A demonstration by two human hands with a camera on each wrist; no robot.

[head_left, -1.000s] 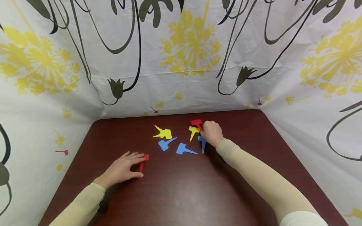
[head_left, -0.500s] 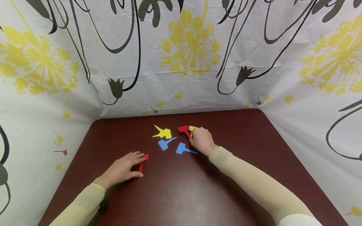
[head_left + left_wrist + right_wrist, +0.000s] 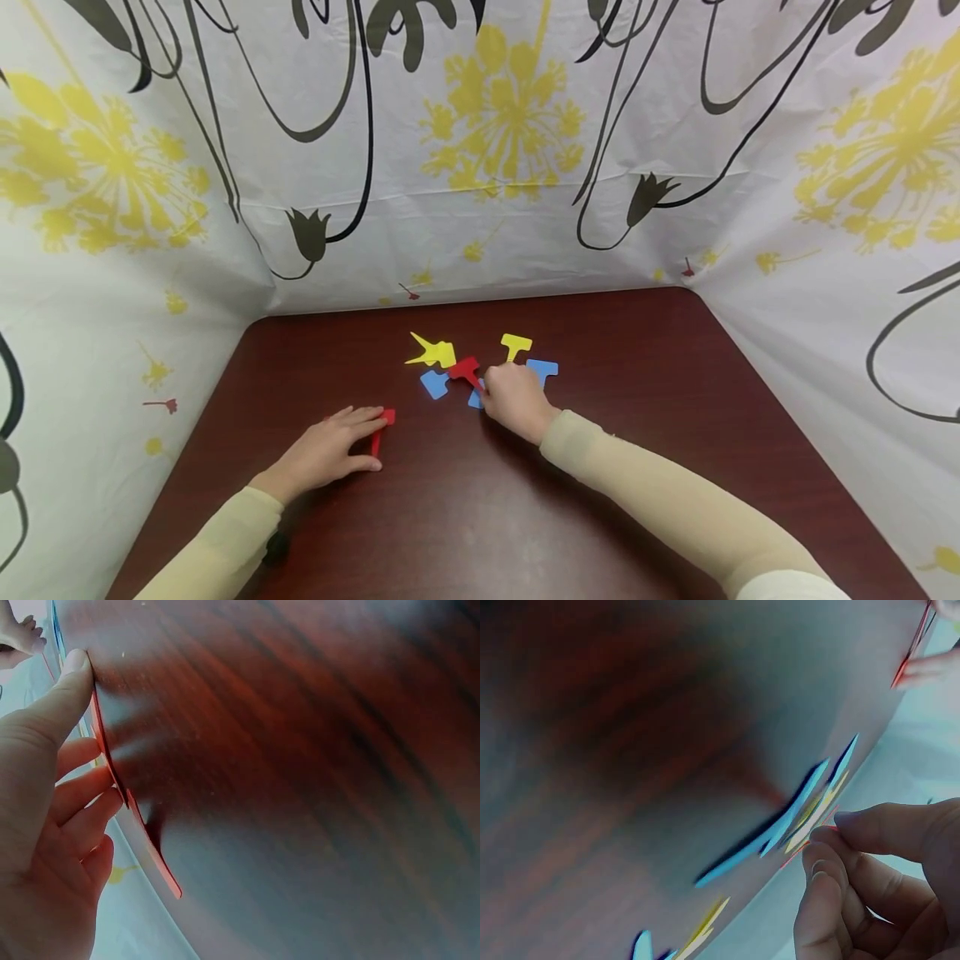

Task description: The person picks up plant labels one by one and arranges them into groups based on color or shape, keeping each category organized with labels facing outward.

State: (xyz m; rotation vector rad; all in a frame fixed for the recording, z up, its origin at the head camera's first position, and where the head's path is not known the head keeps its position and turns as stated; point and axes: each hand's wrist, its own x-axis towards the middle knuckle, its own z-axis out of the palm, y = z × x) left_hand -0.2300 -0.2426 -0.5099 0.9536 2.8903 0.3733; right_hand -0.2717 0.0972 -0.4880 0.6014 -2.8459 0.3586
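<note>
My right hand [image 3: 517,400] pinches a red T-shaped plant label [image 3: 463,368] by its narrow stem, between thumb and fingertips, above the table. Below and beside it lie a partly covered blue plant label [image 3: 476,400] and another blue one [image 3: 434,384]. My left hand [image 3: 330,446] rests on the table at left with its fingers spread, touching a red plant label [image 3: 387,416]. In the left wrist view a second red strip [image 3: 156,851] runs out past those fingers. The right wrist view shows the pinching right hand [image 3: 870,877] close to blue labels [image 3: 772,829].
Overlapping yellow labels [image 3: 438,353] lie behind the held one. A single yellow label [image 3: 516,343] and another blue label [image 3: 543,368] are behind the right hand. The dark wooden table [image 3: 480,517] ends at a patterned white cloth [image 3: 465,242].
My right hand has moved left and toward me with the red plant label, uncovering the yellow and blue labels at right. The left hand has stayed in place.
</note>
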